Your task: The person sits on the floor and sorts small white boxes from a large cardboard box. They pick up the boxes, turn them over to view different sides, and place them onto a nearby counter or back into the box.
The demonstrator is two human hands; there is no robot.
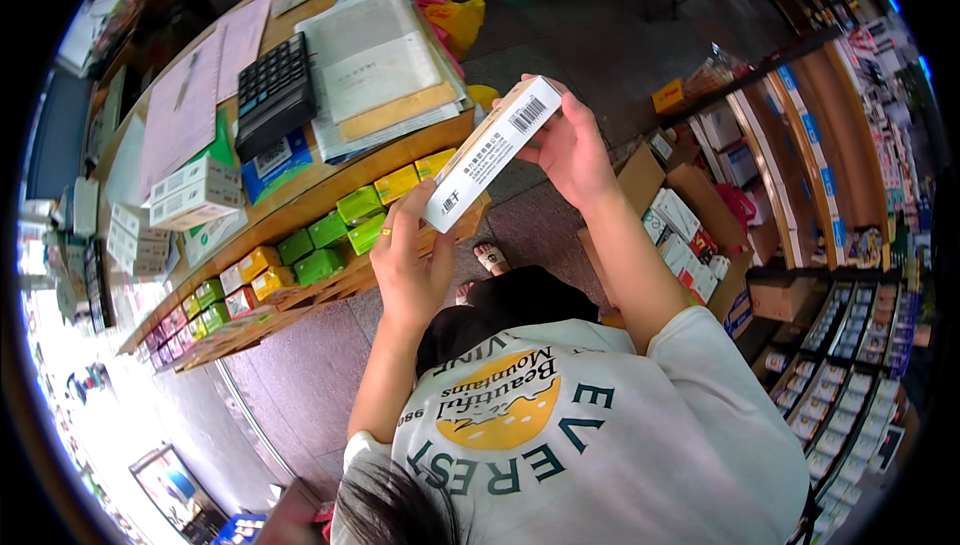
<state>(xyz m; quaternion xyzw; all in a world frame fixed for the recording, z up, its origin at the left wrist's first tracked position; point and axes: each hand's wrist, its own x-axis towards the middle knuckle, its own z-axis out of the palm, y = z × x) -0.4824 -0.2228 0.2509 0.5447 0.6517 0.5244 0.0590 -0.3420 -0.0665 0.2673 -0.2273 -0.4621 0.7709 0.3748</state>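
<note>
Both of my hands hold a long white carton (491, 155) with a printed barcode and small writing on the side facing me. My left hand (409, 267), with a gold ring on one finger, pinches its lower left end. At the upper right end, my right hand (574, 155) grips it, the thumb along the edge and other fingers partly hidden behind. The carton is tilted, its right end farther from my body. It is held in the air beside the corner of a wooden counter (450, 132).
A black calculator (277, 94), papers in a clear folder (382, 72) and stacked white cartons (196, 196) lie on the counter. Small green boxes (319, 263) line a ledge below its top. To the right stand an open cardboard box (705, 200) of packages and stocked shelves (832, 395).
</note>
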